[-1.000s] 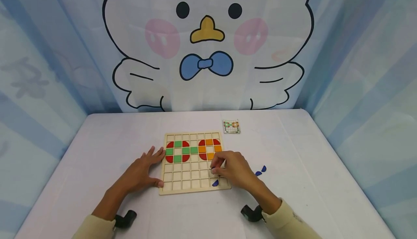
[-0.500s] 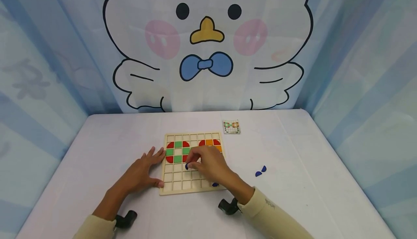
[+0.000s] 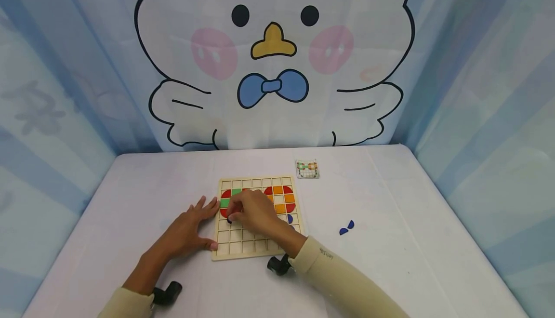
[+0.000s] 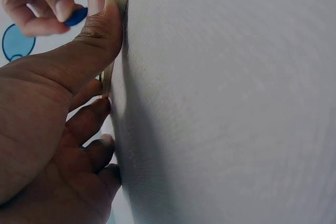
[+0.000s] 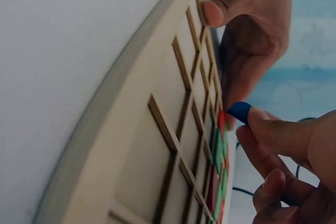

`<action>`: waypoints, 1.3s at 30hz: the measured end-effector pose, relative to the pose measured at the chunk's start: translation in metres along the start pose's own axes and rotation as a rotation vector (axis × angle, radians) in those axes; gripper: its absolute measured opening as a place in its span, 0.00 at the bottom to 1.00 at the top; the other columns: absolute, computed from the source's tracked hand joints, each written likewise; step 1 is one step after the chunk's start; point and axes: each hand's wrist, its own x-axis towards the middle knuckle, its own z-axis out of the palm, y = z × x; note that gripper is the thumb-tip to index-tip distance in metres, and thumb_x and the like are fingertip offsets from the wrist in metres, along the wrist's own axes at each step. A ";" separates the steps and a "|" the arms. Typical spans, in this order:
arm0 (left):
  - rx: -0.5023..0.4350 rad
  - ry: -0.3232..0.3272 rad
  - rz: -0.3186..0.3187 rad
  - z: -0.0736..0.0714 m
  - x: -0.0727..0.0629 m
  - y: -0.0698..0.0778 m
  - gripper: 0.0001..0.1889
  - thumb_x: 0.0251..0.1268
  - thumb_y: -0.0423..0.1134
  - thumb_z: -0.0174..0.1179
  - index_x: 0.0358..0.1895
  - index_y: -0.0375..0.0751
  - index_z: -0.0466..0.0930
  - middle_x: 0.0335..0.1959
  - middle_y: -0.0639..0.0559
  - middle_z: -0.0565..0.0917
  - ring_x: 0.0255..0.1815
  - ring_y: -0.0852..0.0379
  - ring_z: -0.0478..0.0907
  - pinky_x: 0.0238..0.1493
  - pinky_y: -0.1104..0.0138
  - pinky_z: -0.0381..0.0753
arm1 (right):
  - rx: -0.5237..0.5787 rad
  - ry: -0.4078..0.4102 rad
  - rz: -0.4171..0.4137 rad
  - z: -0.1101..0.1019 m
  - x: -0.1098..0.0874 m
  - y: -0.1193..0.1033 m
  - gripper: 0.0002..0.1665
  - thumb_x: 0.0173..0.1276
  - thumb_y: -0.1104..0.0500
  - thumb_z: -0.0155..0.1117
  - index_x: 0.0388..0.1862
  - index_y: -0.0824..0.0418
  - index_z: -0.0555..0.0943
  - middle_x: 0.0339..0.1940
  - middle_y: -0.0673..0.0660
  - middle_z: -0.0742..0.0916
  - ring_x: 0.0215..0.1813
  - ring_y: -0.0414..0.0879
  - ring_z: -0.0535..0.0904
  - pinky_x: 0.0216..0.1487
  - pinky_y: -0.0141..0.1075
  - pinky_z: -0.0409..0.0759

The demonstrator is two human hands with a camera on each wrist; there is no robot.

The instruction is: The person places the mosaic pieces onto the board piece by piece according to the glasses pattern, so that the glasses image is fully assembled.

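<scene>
A wooden grid board (image 3: 236,247) lies on the table, with red, green and orange pieces set in its upper rows. My left hand (image 3: 186,229) rests at the board's left edge, fingers spread, its thumb and fingertips touching the rim. Over the left part of the board, my right hand (image 3: 256,212) pinches a small blue piece (image 5: 240,110) with a curved edge between thumb and finger. In the left wrist view the same blue piece (image 4: 76,17) appears beyond my left thumb. One blue quarter-round piece (image 3: 289,218) sits in a right-hand cell. My right hand and forearm cover the board's middle.
Two loose blue pieces, one nearer (image 3: 343,231) and one farther (image 3: 350,224), lie on the table right of the board. A small pattern card (image 3: 307,168) lies behind the board's right corner. A printed curtain (image 3: 273,125) hangs behind the table.
My right hand has moved left across the board, from its right side to its left part, carrying the blue piece. My left hand has stayed at the edge.
</scene>
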 end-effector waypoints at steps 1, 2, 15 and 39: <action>-0.002 0.001 0.004 0.000 0.000 0.000 0.61 0.44 0.56 0.84 0.84 0.47 0.60 0.86 0.42 0.59 0.85 0.20 0.48 0.78 0.26 0.55 | -0.005 -0.007 0.003 0.003 0.002 -0.001 0.04 0.68 0.56 0.78 0.34 0.47 0.91 0.30 0.39 0.88 0.38 0.35 0.79 0.39 0.30 0.76; -0.004 0.003 0.009 0.000 0.000 -0.001 0.61 0.44 0.56 0.84 0.84 0.47 0.60 0.86 0.42 0.59 0.85 0.20 0.48 0.78 0.26 0.55 | -0.011 -0.015 0.005 0.005 0.005 -0.001 0.04 0.68 0.56 0.78 0.33 0.47 0.90 0.30 0.39 0.88 0.38 0.35 0.79 0.39 0.30 0.75; 0.003 0.011 0.035 -0.001 0.001 0.001 0.60 0.45 0.56 0.83 0.84 0.45 0.61 0.86 0.41 0.60 0.86 0.23 0.49 0.78 0.26 0.56 | -0.107 -0.065 0.026 0.014 0.012 -0.009 0.08 0.67 0.55 0.80 0.28 0.47 0.89 0.28 0.41 0.85 0.34 0.38 0.77 0.36 0.31 0.76; 0.019 0.003 -0.010 0.001 0.002 0.002 0.62 0.45 0.56 0.84 0.85 0.47 0.59 0.86 0.43 0.59 0.88 0.27 0.47 0.79 0.28 0.55 | 0.036 0.072 0.049 -0.028 -0.040 0.013 0.04 0.68 0.60 0.79 0.38 0.51 0.91 0.32 0.42 0.88 0.41 0.41 0.82 0.42 0.35 0.77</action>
